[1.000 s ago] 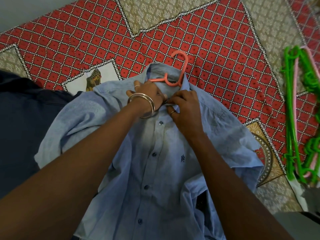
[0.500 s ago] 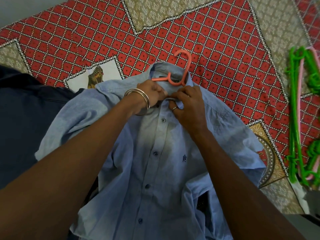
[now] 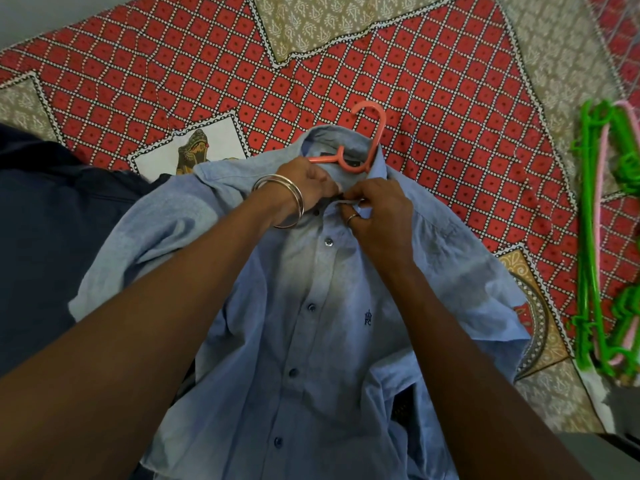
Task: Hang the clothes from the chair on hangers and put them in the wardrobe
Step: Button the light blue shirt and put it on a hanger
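Two hands met at the collar of the blue shirt (image 3: 311, 341); my left hand (image 3: 308, 188) had its fingers curled and pinching the collar edge, and my right hand (image 3: 377, 216) pinched the other edge, fingers curled tight on the cloth. The shirt lay flat on the red bedspread (image 3: 173, 81), near the middle of my view; the orange hanger (image 3: 367, 147) sat inside the neck, its hook sticking out toward 12 o'clock. A second before, my hands were a little lower on the collar; they had crept up toward the hook, and the fingers had closed in on the top button spot. I judged that the top button was nearly done, so the shirt would not slip off. More green hangers (image 3: 595, 237) waited at 3 o'clock; a dark garment (image 3: 52, 237) lay at 9 o'clock.
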`<state>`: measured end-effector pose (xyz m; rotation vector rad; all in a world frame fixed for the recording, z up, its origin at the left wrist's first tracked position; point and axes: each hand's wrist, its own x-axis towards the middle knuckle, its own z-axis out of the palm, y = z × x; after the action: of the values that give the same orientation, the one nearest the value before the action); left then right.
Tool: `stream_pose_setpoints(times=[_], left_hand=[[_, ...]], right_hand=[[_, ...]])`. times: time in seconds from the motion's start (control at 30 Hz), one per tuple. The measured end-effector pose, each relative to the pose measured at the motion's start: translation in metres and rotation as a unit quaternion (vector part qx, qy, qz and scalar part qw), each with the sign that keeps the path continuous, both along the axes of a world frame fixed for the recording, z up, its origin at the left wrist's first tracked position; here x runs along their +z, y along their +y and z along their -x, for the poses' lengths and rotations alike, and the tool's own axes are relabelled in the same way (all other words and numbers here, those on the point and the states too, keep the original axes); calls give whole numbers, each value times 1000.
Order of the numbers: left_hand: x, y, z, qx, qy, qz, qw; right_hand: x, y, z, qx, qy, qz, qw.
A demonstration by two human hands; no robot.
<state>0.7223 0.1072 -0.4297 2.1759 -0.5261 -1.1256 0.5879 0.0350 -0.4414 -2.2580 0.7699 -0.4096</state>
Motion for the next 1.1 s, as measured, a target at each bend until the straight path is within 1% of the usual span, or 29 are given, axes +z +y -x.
stream_pose_setpoints(times=[0.2, 0.3, 0.4, 0.47, 0.5, 0.57, 0.63, 0.7, 0.77, 0.9, 0.97, 1.1], left_hand=[[1, 5, -1, -45, -45, 24, 998], [1, 7, 2, -58, -66, 42, 995], [1, 10, 1, -115, -79, 47, 989], [0, 13, 0, -145, -61, 31, 987], [-1, 15, 1, -160, -71, 20, 984], [-4, 18, 5, -178, -133, -7, 975], [-3, 19, 7, -173, -199, -26, 964], [-1, 16, 7, -194, -237, -34, 951], [0, 14, 8, -208, -248, -33, 945], [0, 11, 8, -180, -252, -24, 951], [-1, 11, 10, -173, -252, -23, 952], [0, 10, 16, -171, -273, -40, 946]], right_hand=[[0, -9, -2, 22, 7, 1, 1000], [5, -15, 0, 40, 36, -31, 998], [8, -24, -1, 42, 59, -60, 996], [8, -28, -5, 57, 79, -74, 993], [8, -29, -6, 67, 94, -79, 990], [9, -30, -7, 85, 123, -91, 985], [12, -32, -9, 108, 144, -99, 979], [17, -36, -11, 141, 161, -90, 973], [20, -41, -13, 157, 169, -80, 970], [15, -41, -17, 180, 187, -37, 965], [10, -39, -17, 187, 209, -15, 960], [14, -43, -18, 199, 252, 17, 947]])
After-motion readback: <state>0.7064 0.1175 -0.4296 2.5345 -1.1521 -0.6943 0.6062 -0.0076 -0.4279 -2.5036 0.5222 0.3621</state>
